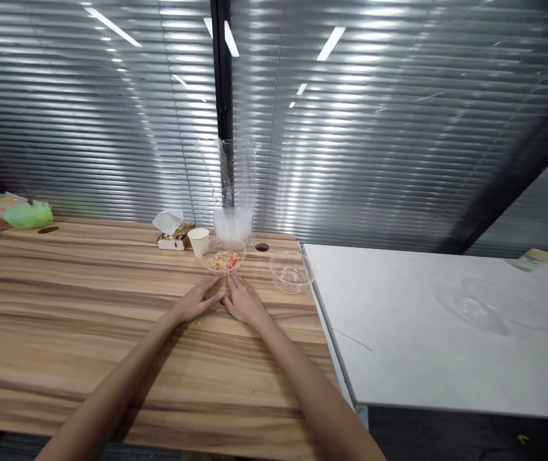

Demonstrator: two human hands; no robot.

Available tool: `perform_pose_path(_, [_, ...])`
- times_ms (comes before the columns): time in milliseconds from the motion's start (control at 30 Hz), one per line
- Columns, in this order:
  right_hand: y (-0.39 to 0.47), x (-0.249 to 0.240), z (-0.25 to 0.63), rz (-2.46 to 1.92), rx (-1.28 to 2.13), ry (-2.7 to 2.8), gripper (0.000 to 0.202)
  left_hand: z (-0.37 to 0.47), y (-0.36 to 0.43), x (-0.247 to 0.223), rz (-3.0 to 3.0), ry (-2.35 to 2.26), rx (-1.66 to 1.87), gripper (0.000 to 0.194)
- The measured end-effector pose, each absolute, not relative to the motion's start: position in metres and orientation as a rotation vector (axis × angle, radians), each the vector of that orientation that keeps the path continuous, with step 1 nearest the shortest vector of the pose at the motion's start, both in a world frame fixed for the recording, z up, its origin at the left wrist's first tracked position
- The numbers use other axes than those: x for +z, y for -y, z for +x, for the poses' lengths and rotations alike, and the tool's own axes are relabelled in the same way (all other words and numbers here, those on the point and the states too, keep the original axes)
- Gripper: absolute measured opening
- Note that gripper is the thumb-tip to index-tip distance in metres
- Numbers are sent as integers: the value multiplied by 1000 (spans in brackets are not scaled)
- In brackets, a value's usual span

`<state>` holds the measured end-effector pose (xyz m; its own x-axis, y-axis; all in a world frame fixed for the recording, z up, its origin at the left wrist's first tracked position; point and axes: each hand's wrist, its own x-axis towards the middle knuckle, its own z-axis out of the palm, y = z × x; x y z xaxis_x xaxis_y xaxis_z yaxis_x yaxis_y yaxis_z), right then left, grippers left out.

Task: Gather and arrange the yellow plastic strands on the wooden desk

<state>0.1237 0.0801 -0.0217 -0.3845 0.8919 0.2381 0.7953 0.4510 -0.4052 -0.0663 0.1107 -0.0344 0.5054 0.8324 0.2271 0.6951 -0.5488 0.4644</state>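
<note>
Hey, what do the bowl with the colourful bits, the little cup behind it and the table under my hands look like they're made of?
Bowl: likely clear glossy plastic, see-through. Cup: probably paper, matte off-white. Table: wood or wood-look laminate, streaky brown grain with a soft sheen.

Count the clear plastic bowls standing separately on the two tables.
3: one holding colourful bits just beyond the hands, one empty at the wooden table's right edge, one on the white table. Stacked ones behind not counted.

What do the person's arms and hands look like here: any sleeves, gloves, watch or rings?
Both arms are bare as far up as the frame shows, with no sleeves visible. The left hand and right hand wear no gloves. No watch, bracelet or ring is visible, though the fingers are small.
</note>
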Motion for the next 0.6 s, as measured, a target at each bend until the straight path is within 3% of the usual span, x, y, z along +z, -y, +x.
perform_pose_path(433, [-74,-19,123,-1092,380,2408,42,-64,-107,-26,2300,-1236,693,71])
perform_pose_path(600, [-78,-19,125,-1182,213,2249,33,-66,-111,-34,2338,-1264,617,75])
